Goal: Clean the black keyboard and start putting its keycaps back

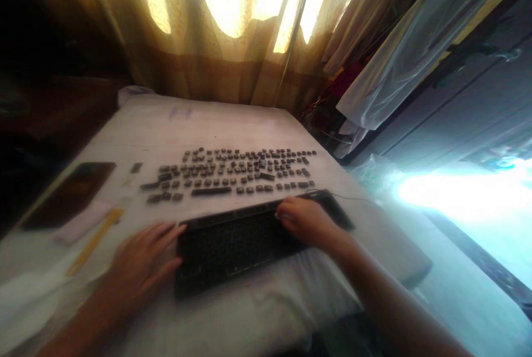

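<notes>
A black keyboard point(233, 243) with its keycaps off lies slightly slanted on the table in front of me. At its left end rests my left hand point(145, 254), fingers stretched out and thumb apart, the tips touching the keyboard's edge. My right hand point(305, 218) is closed over the right part of the keyboard, fingers pinched together. A small pale bit shows at its fingertips, too blurred to name. Beyond the keyboard, loose black keycaps point(249, 189) are laid out in rows, with the long space bar key point(211, 191) among them.
On the left lie a dark phone-like slab point(68, 193), a folded pink cloth point(85, 221), a yellow stick-like tool point(95, 240) and a small dark item point(136, 168). A thin cable point(353, 198) runs off right. Curtains point(233, 63) hang behind the white-covered table point(216, 127).
</notes>
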`<state>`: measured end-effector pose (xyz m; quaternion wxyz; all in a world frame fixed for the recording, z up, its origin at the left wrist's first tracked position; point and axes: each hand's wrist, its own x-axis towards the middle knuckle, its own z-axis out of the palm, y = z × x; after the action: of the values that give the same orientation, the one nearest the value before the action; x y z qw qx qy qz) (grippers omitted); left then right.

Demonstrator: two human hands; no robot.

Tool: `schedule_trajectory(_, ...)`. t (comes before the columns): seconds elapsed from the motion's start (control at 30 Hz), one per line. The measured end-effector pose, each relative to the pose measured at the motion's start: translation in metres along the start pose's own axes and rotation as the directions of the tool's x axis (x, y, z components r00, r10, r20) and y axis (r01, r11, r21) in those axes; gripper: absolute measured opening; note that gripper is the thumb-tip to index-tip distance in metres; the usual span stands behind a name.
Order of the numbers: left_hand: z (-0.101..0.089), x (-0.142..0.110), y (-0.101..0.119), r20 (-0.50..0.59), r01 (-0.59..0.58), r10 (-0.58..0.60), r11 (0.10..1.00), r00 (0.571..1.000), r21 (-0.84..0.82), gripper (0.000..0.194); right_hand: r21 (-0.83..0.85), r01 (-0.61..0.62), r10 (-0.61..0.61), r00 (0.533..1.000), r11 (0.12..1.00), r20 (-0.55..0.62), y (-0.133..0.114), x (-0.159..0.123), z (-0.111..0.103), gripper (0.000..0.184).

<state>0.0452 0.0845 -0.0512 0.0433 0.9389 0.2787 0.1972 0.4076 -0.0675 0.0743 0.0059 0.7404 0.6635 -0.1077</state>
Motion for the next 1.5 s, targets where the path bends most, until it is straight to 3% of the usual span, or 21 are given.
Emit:
schedule_trajectory(0.17, 0.0, -0.003, 0.0, 0.0, -0.012, 0.012, 1.0, 1.0, -0.022, 0.066, 0.25, 0.123, -0.07, 0.975, 0.96, -0.209, -0.013, -0.006, 0.006, 0.012)
schedule_trajectory(0.3, -0.007, -0.003, 0.004, 0.033, -0.008, 0.01, 0.998, 0.999, -0.07, 0.082, 0.337, 0.26, -0.189, 0.955, 0.905, -0.228, -0.048, 0.004, 0.017, 0.007)
schedule_trajectory(0.53, -0.014, -0.002, 0.015, 0.049, 0.012, -0.006, 0.994, 0.999, -0.111, 0.083, 0.243, 0.413, -0.374, 0.908, 0.878, -0.19, -0.113, 0.029, 0.03, 0.011)
schedule_trajectory(0.73, -0.013, -0.003, 0.016, 0.065, 0.027, -0.019, 0.992, 0.998, -0.123, 0.084, 0.044, 0.472, -0.461, 0.874, 0.88, -0.154, -0.145, 0.044, 0.039, 0.017)
schedule_trajectory(1.03, -0.016, 0.0, 0.021, 0.051, 0.027, -0.02, 0.991, 0.998, -0.132, 0.084, -0.058, 0.488, -0.49, 0.872, 0.871, -0.021, -0.147, 0.044, 0.028, 0.022)
schedule_trajectory(1.5, -0.019, 0.001, 0.024, 0.086, 0.058, -0.049, 0.992, 0.995, -0.11, 0.083, -0.09, 0.383, -0.369, 0.918, 0.919, 0.145, -0.111, 0.042, 0.009, 0.028)
